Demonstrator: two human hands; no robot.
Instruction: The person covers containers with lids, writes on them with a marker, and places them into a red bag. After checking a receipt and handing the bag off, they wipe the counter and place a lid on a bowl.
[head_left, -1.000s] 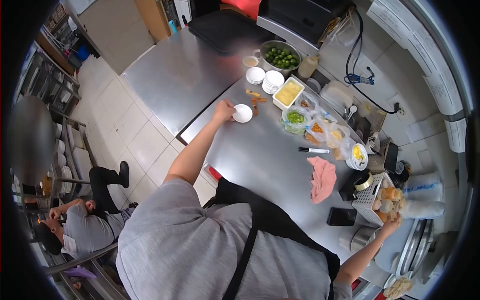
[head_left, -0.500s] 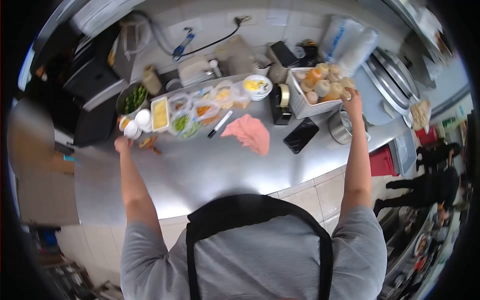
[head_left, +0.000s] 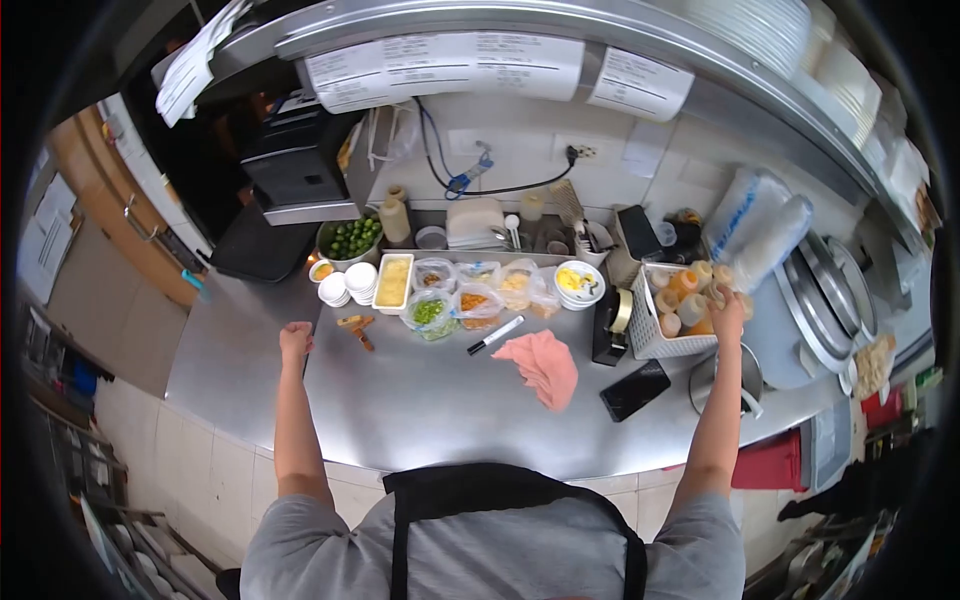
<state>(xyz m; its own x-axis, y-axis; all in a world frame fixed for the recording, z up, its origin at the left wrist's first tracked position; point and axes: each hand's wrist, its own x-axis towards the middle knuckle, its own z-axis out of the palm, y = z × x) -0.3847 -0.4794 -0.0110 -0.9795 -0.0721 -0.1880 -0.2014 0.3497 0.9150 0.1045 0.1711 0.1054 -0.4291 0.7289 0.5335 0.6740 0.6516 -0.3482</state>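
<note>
- Could drag the basket [head_left: 678,347] askew by tugging sideways with the right hand [head_left: 730,312], pinching a bottle [head_left: 714,293] at its right end;
- could bump the pot [head_left: 703,384] by lowering the forearm [head_left: 724,400] above it;
- could topple bowls [head_left: 334,291] by swinging the left hand [head_left: 296,339], curled shut nearby, visibly holding nothing.

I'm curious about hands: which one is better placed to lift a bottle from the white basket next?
Probably the right. The right hand is right by the bottles in the white basket; the left hand is far off, past the pink cloth.
</note>
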